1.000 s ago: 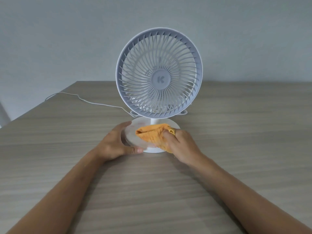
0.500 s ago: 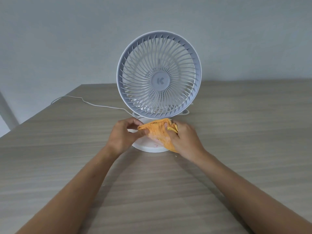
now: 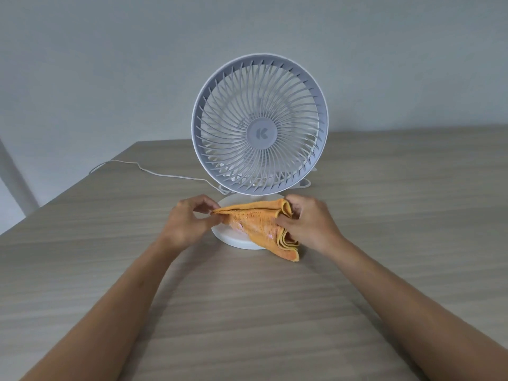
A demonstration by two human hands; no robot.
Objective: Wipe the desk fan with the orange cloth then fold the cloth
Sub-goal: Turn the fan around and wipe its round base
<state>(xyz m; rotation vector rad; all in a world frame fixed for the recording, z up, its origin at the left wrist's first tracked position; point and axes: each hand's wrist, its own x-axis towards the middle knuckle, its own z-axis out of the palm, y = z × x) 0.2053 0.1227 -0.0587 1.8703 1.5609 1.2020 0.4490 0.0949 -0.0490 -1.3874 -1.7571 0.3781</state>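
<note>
A white desk fan (image 3: pixel 259 125) with a round grey grille stands upright on a wooden table, on a round white base (image 3: pixel 233 239). The orange cloth (image 3: pixel 255 222) is stretched in front of the base, between both hands, partly covering it. My left hand (image 3: pixel 187 222) pinches the cloth's left corner. My right hand (image 3: pixel 308 222) grips its bunched right side, and a folded end hangs down to the tabletop.
The wooden table (image 3: pixel 275 312) runs wide to the front and right; its left edge slants away at the left. A white power cord (image 3: pixel 154 171) trails from behind the fan to the left edge. A plain grey wall stands behind.
My left hand left the fan base and took hold of the cloth's left corner. Both hands have pulled the cloth out wider, off the base.
</note>
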